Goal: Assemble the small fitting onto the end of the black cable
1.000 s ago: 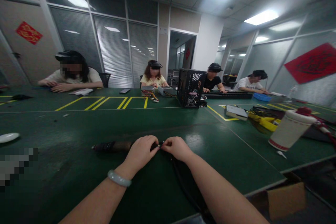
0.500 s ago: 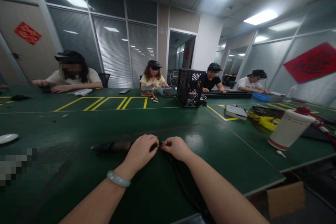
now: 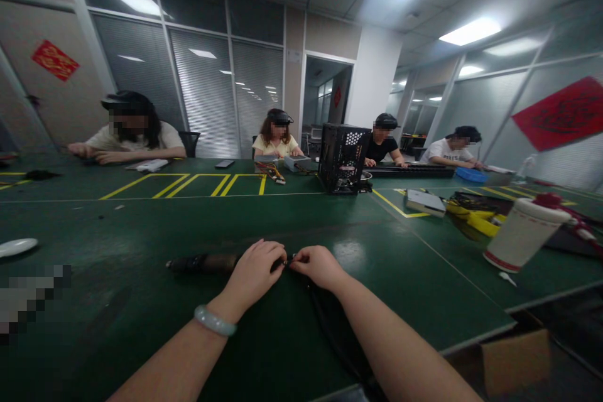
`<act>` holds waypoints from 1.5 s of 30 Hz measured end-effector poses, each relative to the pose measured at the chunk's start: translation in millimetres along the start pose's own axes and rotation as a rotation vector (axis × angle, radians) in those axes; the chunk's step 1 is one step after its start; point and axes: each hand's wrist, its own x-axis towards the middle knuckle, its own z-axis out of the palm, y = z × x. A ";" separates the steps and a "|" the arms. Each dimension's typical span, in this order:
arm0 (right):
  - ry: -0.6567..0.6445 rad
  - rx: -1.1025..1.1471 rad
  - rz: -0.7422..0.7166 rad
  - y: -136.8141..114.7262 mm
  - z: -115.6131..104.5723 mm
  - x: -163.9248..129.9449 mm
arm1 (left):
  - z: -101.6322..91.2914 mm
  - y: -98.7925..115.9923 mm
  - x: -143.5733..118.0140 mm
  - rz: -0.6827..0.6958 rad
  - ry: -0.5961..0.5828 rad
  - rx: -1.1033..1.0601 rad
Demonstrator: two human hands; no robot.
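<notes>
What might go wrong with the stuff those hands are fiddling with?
The small dark part pinched by the left hand and right hand might slip, since it looks so tiny. The dark cylinder lies on its side, so a bump could roll it. The black cord runs beside the right forearm, which might snag it.

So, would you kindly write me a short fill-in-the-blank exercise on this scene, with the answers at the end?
1. From the left hand, the dark rod-shaped object extends toward the picture's ____ edge.
2. The tabletop beneath the right hand is coloured ____.
3. The computer case standing on it is coloured ____.
4. The pale cup with the red top stands on the wearer's ____ side.

Missing words: left; green; black; right.
</notes>
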 end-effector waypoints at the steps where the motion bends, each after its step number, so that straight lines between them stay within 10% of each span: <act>1: 0.005 0.003 0.002 0.7 0.8 0.5 | -0.2 0.4 0.0 0.008 0.000 0.002; 45: 0.009 0.026 -0.021 1.5 -0.5 -1.1 | -0.3 5.4 -1.4 0.026 0.050 0.036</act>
